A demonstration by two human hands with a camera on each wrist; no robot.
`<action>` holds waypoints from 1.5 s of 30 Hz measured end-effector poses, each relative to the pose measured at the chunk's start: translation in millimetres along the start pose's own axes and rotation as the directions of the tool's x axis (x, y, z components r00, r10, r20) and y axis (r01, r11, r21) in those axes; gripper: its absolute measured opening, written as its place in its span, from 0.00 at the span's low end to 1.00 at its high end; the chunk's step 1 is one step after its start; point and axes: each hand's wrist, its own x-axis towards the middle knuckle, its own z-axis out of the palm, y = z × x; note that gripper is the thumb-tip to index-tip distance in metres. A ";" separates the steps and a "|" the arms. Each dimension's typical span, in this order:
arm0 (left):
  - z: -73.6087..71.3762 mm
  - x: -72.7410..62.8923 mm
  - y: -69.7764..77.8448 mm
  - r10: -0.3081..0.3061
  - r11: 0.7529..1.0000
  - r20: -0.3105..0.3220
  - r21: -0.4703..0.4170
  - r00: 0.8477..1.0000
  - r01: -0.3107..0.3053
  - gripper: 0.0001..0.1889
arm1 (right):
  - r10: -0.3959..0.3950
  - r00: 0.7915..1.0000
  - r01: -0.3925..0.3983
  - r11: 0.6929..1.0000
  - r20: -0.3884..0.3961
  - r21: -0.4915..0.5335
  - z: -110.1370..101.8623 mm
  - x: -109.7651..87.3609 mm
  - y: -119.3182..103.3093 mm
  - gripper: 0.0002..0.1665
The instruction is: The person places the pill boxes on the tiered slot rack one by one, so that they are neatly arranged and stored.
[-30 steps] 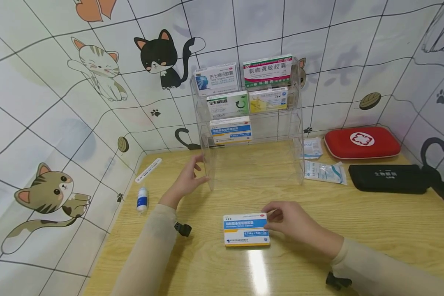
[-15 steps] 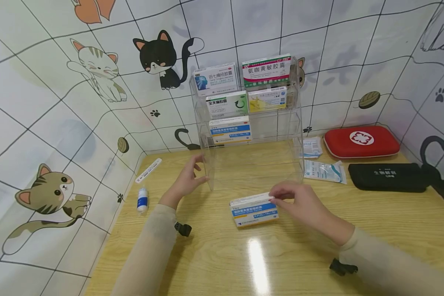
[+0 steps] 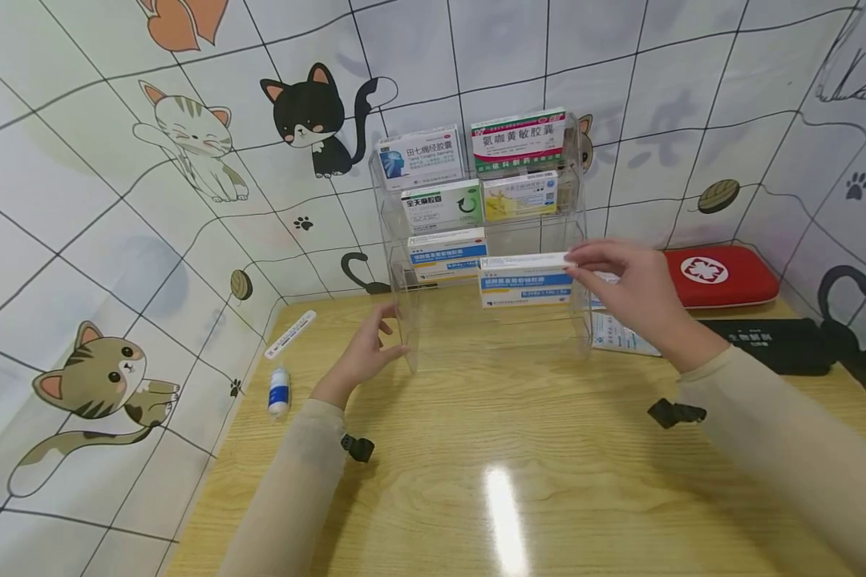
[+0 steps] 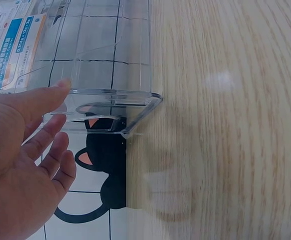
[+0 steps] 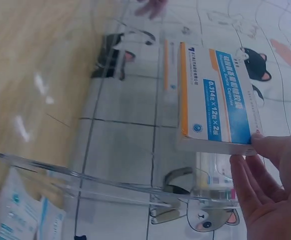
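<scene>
My right hand (image 3: 631, 288) pinches one end of a white, blue and orange medicine box (image 3: 525, 280), thumb on one face and fingers behind. The box is raised in front of the clear acrylic rack (image 3: 492, 332), level with its lowest tier and right of a matching box (image 3: 447, 255). In the right wrist view the held box (image 5: 218, 95) shows its printed front. My left hand (image 3: 364, 344) stays at the rack's left side panel. In the left wrist view its thumb (image 4: 50, 97) meets the panel edge and the other fingers are loosely bent outside it.
Upper tiers hold a green-white box (image 3: 443, 204), a yellow-white box (image 3: 521, 196), a blue-white box (image 3: 422, 156) and a red-green box (image 3: 518, 143). At right lie a red first-aid case (image 3: 729, 276), black pouch (image 3: 772, 344) and packets (image 3: 621, 332); at left, a small bottle (image 3: 278, 391) and white strip (image 3: 290, 334).
My right hand has lifted the medicine box off the table and carried it forward and right, up to the rack's lowest tier. The left hand has stayed in place.
</scene>
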 end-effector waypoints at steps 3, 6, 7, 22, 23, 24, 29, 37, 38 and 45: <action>0.0 -0.1 0.6 -0.008 1.000 -0.005 0.000 1.000 0.008 0.41 | -0.009 1.000 0.009 1.000 -0.025 0.006 -7.0 18.3 -2.2 0.15; 0.3 -0.4 2.5 -0.006 1.000 -0.002 -0.010 1.000 0.006 0.40 | -0.014 0.998 0.013 1.000 -0.062 -0.005 -12.4 34.2 -3.7 0.15; 0.4 -0.6 3.2 -0.005 1.000 -0.001 -0.013 1.000 0.005 0.40 | -0.015 0.997 0.015 1.000 -0.076 -0.008 -13.9 38.9 -3.8 0.15; 0.7 -1.4 3.3 -0.002 1.000 0.011 -0.027 1.000 0.003 0.40 | -0.050 0.989 0.037 0.995 -0.142 -0.098 -15.5 70.9 13.2 0.16; 0.9 -1.4 3.2 -0.003 1.000 0.011 -0.027 1.000 0.003 0.40 | -0.046 0.990 0.032 0.994 -0.135 -0.103 -15.3 70.2 14.0 0.16; 1.1 -1.2 3.0 -0.005 1.000 0.011 -0.026 1.000 0.005 0.40 | -0.045 0.990 0.031 0.994 -0.132 -0.105 -15.2 69.5 14.9 0.16; 1.1 -0.7 2.5 -0.005 1.000 0.010 -0.026 1.000 0.005 0.40 | -0.071 0.990 0.056 0.991 -0.123 -0.121 -15.2 65.4 18.6 0.15; 0.3 -1.2 3.3 -0.025 0.999 0.006 -0.022 1.000 0.025 0.40 | -0.100 0.994 0.091 0.980 -0.043 -0.177 -5.1 60.7 25.9 0.13; 0.4 -1.3 3.5 -0.029 0.999 0.010 -0.022 1.000 0.029 0.40 | -0.101 0.994 0.094 0.979 -0.032 -0.178 -4.0 60.6 25.6 0.13; 0.0 -2.1 2.8 -0.034 0.999 0.008 -0.022 0.999 0.034 0.40 | -0.115 0.993 0.117 0.964 0.024 -0.238 -1.7 63.6 16.4 0.13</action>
